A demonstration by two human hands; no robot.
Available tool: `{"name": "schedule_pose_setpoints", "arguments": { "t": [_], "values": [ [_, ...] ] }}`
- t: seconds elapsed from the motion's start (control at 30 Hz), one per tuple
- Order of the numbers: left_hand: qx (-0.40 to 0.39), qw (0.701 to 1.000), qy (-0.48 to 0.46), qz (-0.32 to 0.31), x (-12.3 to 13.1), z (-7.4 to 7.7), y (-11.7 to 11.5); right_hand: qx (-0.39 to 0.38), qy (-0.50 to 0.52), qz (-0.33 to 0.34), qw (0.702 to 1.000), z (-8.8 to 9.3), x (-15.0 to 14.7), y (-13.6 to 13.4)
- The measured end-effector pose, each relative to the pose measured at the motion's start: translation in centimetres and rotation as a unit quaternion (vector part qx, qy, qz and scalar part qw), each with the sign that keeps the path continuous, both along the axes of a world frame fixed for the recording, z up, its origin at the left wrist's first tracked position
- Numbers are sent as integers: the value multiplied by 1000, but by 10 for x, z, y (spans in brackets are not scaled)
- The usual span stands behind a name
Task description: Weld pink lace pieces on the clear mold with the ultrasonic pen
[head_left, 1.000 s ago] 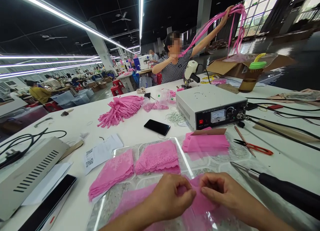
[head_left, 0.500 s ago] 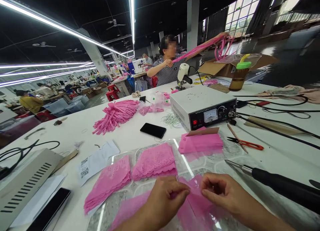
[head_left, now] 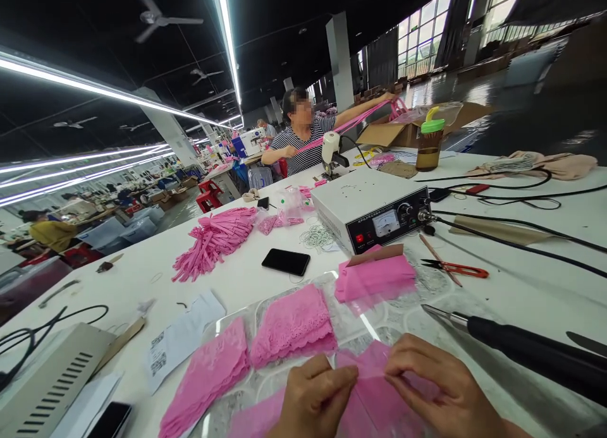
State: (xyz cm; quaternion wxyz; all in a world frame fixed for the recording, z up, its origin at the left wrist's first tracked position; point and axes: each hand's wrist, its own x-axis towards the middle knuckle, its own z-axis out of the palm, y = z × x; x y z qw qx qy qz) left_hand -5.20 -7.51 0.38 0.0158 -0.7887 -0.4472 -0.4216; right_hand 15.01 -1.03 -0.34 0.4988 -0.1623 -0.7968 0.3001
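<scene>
Sheer pink fabric [head_left: 367, 397] stretches between my two hands above the clear mat. My left hand [head_left: 315, 394] pinches its left edge between thumb and fingertips. On the other side, my right hand [head_left: 439, 384] grips the fabric with thumb and forefinger. Just beyond lie a stack of pink lace pieces [head_left: 294, 327] and a second lace stack [head_left: 208, 378] to its left. A folded pile of pink mesh [head_left: 377, 277] sits farther back, a brown card strip on top. The black-handled pen-like tool [head_left: 521, 346] rests right of my right hand.
A control box [head_left: 374, 213] with a dial stands behind the mat. Orange-handled thread snips [head_left: 458, 269], a black phone [head_left: 286, 261] and a bundle of pink straps [head_left: 215, 239] lie on the table. Across it, a person [head_left: 301, 134] stretches long pink strips beside a lidded cup [head_left: 430, 146].
My right thumb and fingers have closed on the fabric, which is now drawn between both hands. The view has tilted a little. The person opposite has lowered the pink strips.
</scene>
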Motion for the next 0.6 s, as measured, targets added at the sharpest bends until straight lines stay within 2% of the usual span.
{"name": "schedule_pose_setpoints", "arguments": {
  "t": [0.1,0.2,0.27,0.37,0.5,0.53,0.6],
  "values": [
    [57,997,49,3,-5,-3,-1,45,4,-11,999,2,0,0],
    [116,988,102,9,-10,0,-6,110,-6,-3,994,-1,3,-1],
    [106,983,148,10,-12,5,-11,144,-8,8,990,-6,5,-2],
    [78,979,190,-3,-16,8,-15,149,-19,25,988,-11,9,-3],
    [110,981,158,-20,-20,-4,-16,116,-28,29,992,-15,10,-6],
    [95,986,137,-20,-20,-7,-16,103,-30,26,994,-16,10,-6],
    [-10,999,36,-7,-18,-12,-15,64,-31,30,997,-18,9,-6]
  ]
}}
